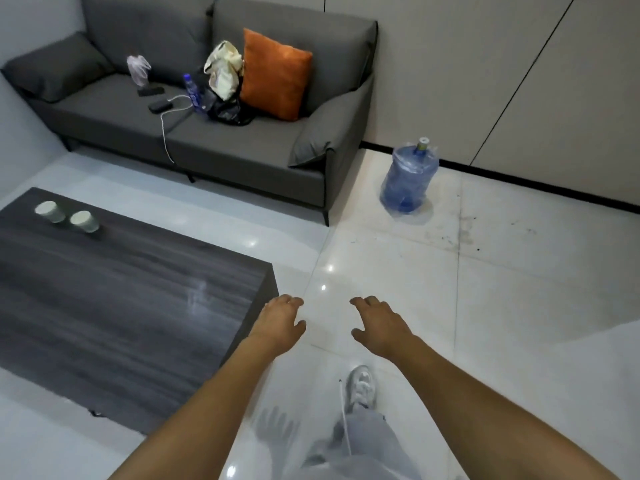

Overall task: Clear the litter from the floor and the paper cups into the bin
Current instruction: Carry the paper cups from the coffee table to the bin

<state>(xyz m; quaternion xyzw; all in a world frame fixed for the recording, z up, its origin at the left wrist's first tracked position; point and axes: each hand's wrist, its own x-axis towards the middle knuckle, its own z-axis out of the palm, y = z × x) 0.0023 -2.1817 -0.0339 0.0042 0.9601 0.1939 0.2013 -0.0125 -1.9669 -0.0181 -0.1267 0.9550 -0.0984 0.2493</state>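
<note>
Grey sofa, glossy white tiled floor

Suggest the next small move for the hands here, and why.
Probably reach the left hand forward and left toward the two cups on the table. Both hands, the right hand too, are open and hold nothing, no bin shows, and the cups are the only task things in view.

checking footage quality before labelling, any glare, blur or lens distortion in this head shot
Head view: bright glare spots on the glossy floor, a pale sheen on the dark table; wide-angle bending tilts the sofa and wall lines; the two paper cups are soft; left hand and right hand fairly sharp, a faint ghosted smear low over the trouser leg.
</note>
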